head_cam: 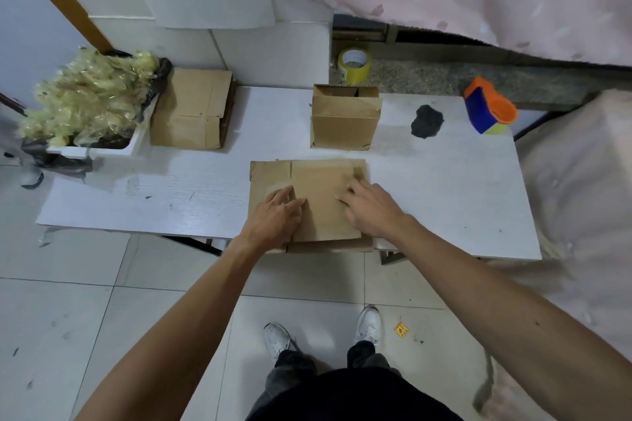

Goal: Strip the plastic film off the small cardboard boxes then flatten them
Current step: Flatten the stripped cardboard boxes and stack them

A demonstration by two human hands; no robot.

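A flattened brown cardboard box lies on the white table near its front edge. My left hand presses flat on its left half with fingers spread. My right hand presses on its right half, fingers straight and pointing up-left. Behind it stands a small upright cardboard box, open at the top. A stack of flattened boxes lies at the table's back left.
A bin heaped with crumpled yellowish plastic film stands at the left. A yellow tape roll sits on the ledge behind, an orange-blue tape dispenser at the back right, a dark lump beside it. A pink curtain hangs above.
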